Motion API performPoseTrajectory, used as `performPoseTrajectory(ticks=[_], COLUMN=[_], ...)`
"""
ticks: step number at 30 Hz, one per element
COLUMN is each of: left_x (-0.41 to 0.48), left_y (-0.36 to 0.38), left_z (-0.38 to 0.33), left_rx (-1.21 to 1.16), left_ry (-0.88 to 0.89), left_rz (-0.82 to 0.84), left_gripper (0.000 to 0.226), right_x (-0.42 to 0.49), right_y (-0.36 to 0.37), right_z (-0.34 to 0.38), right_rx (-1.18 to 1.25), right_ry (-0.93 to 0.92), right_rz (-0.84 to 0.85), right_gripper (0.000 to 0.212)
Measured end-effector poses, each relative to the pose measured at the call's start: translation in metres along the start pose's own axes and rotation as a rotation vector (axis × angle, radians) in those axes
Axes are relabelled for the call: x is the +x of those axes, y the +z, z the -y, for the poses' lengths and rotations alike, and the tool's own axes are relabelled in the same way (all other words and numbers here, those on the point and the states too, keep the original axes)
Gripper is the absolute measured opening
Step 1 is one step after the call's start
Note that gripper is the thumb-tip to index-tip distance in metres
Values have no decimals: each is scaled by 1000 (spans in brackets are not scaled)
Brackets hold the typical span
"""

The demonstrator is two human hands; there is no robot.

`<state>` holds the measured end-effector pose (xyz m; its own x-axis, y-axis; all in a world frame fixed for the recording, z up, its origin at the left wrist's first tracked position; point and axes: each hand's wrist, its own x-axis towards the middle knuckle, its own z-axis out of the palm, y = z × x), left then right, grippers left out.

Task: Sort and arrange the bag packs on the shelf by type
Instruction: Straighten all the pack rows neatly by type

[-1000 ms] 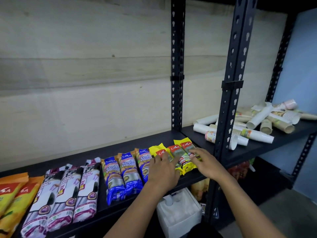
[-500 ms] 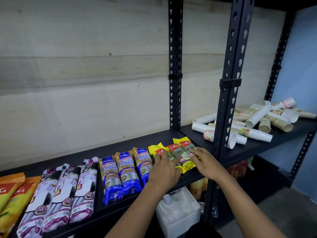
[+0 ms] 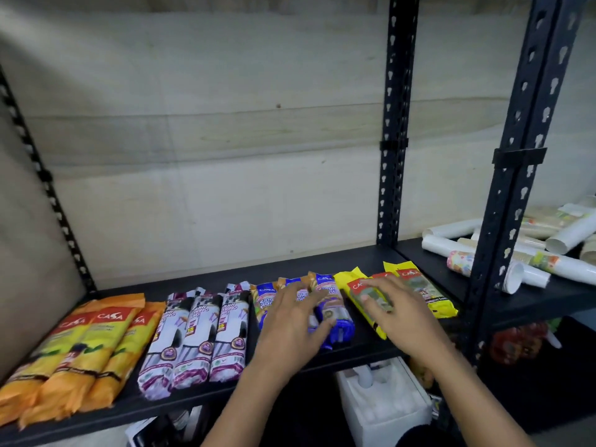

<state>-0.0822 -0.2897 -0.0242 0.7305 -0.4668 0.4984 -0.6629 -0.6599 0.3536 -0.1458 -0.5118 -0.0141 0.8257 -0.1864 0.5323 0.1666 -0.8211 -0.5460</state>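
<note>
Black shelf point(image 3: 371, 262) against a pale wall, bag packs point(image 3: 193, 333) grouped by colour along it.
Left hand point(image 3: 290, 321) lies flat, released, on the blue packs point(image 3: 335, 321); right hand point(image 3: 400, 314), also unclenched, presses the yellow packs point(image 3: 432, 295) rightmost. Likely final straightening: next, nudge the yellow ones parallel.

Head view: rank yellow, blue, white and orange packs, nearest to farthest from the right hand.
1. Yellow packs, under the right hand.
2. Blue packs, just left.
3. White packs, farther left.
4. Orange packs, far left end.
</note>
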Motion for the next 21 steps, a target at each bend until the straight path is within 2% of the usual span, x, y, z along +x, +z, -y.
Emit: performPoseTrajectory(ticks=[3, 6, 8, 11, 15, 21], left_x=[-18, -29, -31, -34, -36, -40], left_y=[-23, -30, -26, -16, -11, -9], left_z=[34, 50, 53, 51, 45, 38], left_rx=[-1, 23, -8, 78, 55, 77], left_ry=[-97, -155, -165, -122, -122, -139], left_rz=[31, 210, 288, 315, 254, 238], left_gripper=[72, 89, 91, 83, 74, 74], right_x=[-8, -16, -17, -19, -23, -23], right_y=[35, 60, 71, 77, 71, 68], right_z=[25, 36, 40, 38, 30, 24], right_rx=[39, 22, 10, 14, 6, 50], right_ry=[-50, 16, 42, 19, -22, -45], right_rz=[241, 377, 402, 399, 403, 408], right_gripper=[56, 69, 69, 67, 67, 64])
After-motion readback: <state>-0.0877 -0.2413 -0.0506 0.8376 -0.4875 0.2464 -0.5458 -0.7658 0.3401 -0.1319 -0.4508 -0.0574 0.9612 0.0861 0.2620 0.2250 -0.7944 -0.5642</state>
